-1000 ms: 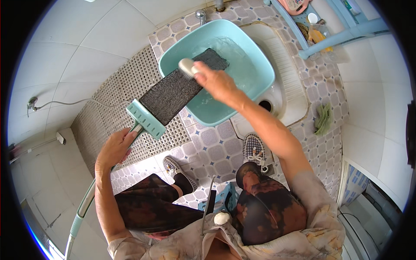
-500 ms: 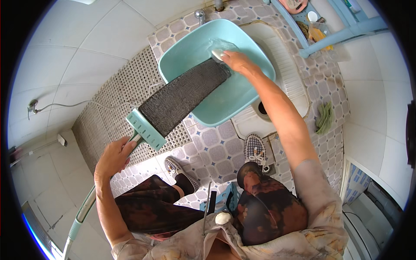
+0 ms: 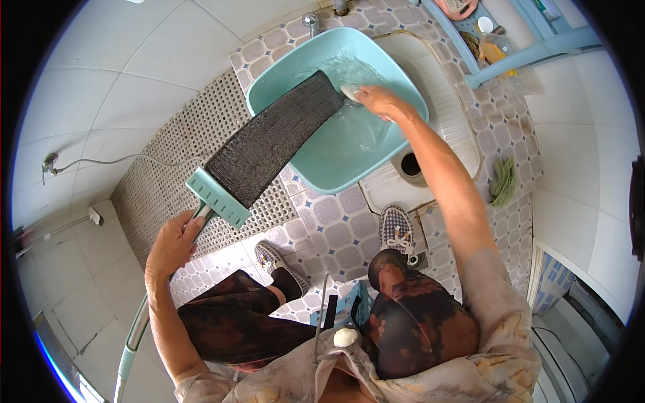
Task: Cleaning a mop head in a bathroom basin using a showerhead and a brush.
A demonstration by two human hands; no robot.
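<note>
My left hand (image 3: 171,247) is closed round the green-and-silver handle of a flat mop (image 3: 213,200), just below its pale green head. The mop's long dark grey pad (image 3: 274,138) slants up to the right, its far end over a turquoise basin (image 3: 336,178) of water. My right hand (image 3: 383,103), over the basin, grips a white oval object (image 3: 350,92) close to the pad's far corner. Whether that object is a soap bar or a brush I cannot tell. The fingers partly cover it.
A white squat toilet (image 3: 451,107) with a dark drain hole lies under and right of the basin. A tap (image 3: 310,22) stands behind it. Blue shelving (image 3: 531,64) is at the far right, a green cloth (image 3: 504,183) on the tiles. A perforated mat (image 3: 181,138) lies left.
The mop has shifted up and left, its pad's far end drawn away from the right hand's side. My right hand has moved a little right with the white object. The water ripples more.
</note>
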